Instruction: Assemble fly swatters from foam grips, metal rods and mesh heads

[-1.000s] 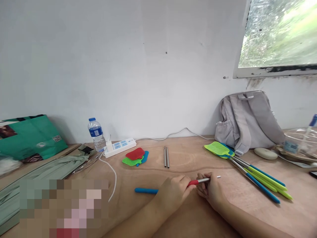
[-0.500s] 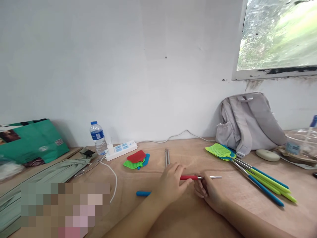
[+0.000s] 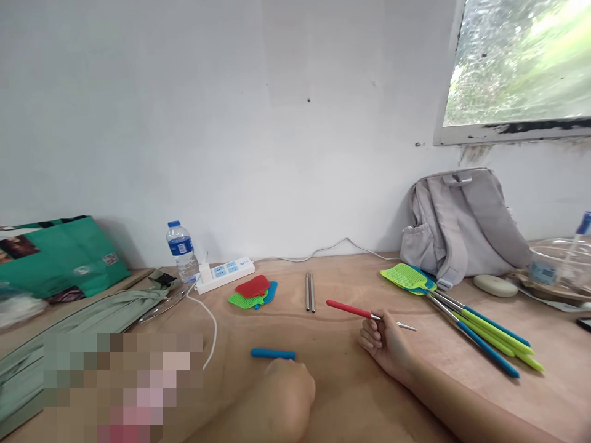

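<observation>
Between the curled fingers and thumb of my right hand is a metal rod with a red fly swatter handle on its left end. The rod's thin bare end points right. My left hand is low in the middle, its back toward me and its fingers hidden. Just beyond it lies a blue handle; I cannot tell if they touch. Farther back are two metal rods side by side, and a small pile of swatter heads with a red head on top of green and blue ones.
Several fly swatters with green and blue handles lie at the right. Behind them are a grey backpack, an oval case and a plastic cup. To the left are a power strip, a water bottle and a green bag.
My left hand has left the red handle and moved down and left toward the blue handle. The red handle, still in my right hand, now tilts up at its left end.
</observation>
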Demonstrator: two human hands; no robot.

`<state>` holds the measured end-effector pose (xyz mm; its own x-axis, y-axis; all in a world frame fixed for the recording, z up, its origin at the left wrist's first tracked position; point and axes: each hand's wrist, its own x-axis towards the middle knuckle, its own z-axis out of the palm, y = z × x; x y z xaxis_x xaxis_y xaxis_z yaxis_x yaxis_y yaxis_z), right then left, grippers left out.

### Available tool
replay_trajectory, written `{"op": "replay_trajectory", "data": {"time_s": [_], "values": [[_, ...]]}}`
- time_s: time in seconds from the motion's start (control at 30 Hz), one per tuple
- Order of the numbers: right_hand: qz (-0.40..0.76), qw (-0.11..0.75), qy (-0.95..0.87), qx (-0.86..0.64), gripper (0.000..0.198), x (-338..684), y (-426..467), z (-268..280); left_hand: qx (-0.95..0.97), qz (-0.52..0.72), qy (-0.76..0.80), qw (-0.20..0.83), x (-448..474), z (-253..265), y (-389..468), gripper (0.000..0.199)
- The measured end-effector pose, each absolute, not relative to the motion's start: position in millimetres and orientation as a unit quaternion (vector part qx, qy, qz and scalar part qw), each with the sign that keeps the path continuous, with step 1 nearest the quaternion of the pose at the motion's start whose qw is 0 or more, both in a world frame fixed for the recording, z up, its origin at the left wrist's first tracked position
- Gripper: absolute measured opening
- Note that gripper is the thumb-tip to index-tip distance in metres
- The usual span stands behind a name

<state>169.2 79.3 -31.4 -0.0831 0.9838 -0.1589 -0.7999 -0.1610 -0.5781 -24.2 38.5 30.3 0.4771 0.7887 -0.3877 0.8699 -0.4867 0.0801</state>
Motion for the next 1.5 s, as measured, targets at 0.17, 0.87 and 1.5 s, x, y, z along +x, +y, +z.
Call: {"op": "replay_trajectory", "data": {"time_s": [0.17,0.87,1.5], "values": [[0.712,0.623,-0.164,-0.279,0.038,169.5,81.3,-32.9,0.808,-0.341,0.477,0.058,3.3,26.6,38.2,0.023],[0.722,0.621,-0.14,-0.27,0.04,172.4,82.6,-33.1,0.857,-0.04,0.508,0.076,-76.8,52.0,119.1,0.019],[0.719,0.63,-0.13,-0.262,0.035,172.6,81.9,-33.6,0.817,0.018,0.576,0.013,-78.1,32.6,139.4,0.038]]}}
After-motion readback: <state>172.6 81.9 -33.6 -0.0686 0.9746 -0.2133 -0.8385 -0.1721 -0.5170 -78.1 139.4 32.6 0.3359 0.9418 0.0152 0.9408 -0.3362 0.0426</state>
